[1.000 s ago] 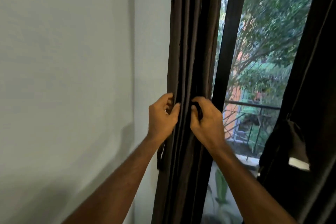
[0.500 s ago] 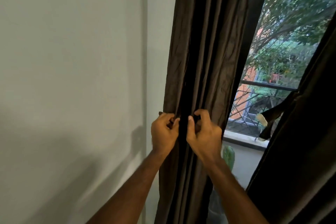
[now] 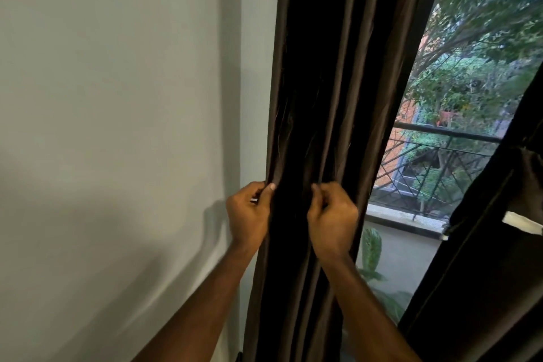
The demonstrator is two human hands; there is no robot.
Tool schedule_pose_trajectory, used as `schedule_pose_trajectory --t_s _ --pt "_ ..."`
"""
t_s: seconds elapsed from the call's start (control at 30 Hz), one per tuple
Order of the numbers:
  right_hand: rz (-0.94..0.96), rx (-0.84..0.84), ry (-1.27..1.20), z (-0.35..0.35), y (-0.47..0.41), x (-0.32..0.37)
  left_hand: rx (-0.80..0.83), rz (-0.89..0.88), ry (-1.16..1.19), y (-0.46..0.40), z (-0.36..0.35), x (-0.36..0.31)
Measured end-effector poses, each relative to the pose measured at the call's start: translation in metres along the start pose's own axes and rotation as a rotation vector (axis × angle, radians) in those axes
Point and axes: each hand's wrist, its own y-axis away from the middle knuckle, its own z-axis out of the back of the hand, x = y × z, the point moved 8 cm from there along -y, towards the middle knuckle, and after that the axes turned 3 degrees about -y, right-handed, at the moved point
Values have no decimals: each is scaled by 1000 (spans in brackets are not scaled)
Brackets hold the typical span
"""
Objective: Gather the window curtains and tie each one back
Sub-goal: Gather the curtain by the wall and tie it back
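Both hands, left hand (image 3: 247,214) and right hand (image 3: 332,218), seemingly pinch curtain (image 3: 338,82) folds.

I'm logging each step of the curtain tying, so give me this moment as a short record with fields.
scene: a window with dark brown curtains beside a pale wall
left curtain: gathered into a bunch of folds, no tie visible around it
left hand: grips the bunch's left edge
right hand: pinches folds on the bunch's right side
right curtain: at the right edge, with a pale tag showing
outside: railing, trees, a leafy plant
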Motion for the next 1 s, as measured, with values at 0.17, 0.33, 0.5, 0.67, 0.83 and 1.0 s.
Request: schedule_pose_trajectory --t_s 0.17,0.33,0.5,0.67,0.83,1.0 --pt "67 87 -52 -17 16 16 118 -109 -77 21 -12 -9" --pt "47 170 -118 -28 32 16 141 -121 -73 34 -11 -3" --pt "53 162 -163 -26 35 28 179 -71 -26 46 -10 6" --pt "43 154 -115 -31 36 24 278 -127 17 45 -8 -3" --pt "78 159 -86 -35 37 26 197 -66 90 15 6 -21" --pt "107 192 -92 -42 42 30 215 -140 -65 -11 -8 -42"
